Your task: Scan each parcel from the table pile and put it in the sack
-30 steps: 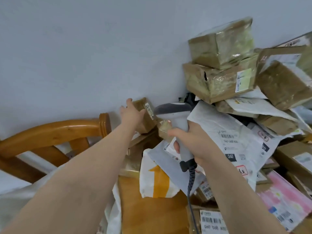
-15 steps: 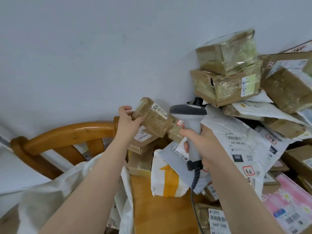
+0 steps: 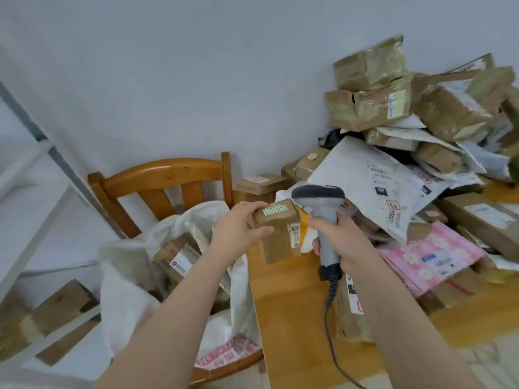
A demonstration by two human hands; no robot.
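Observation:
My left hand (image 3: 237, 230) grips a small brown cardboard parcel (image 3: 278, 234) with a green patterned sticker on top and a label on its right side. It hangs over the left edge of the wooden table (image 3: 292, 299). My right hand (image 3: 344, 240) holds a grey corded barcode scanner (image 3: 323, 214) right beside the parcel, its head just above the parcel's right corner. A white sack (image 3: 132, 276) sits open on a wooden chair at the left, with a labelled brown parcel (image 3: 179, 255) inside. The parcel pile (image 3: 407, 136) covers the table's right side.
The wooden chair (image 3: 165, 175) stands against the grey wall, holding the sack. A large white mailer (image 3: 376, 178) and a pink flowered mailer (image 3: 432, 251) lie near the scanner. Brown boxes (image 3: 47, 313) rest on a white shelf at lower left.
My left hand lifted the small brown parcel off the pile and brought it down and toward me, next to the scanner. The view has tilted down, showing the sack and chair.

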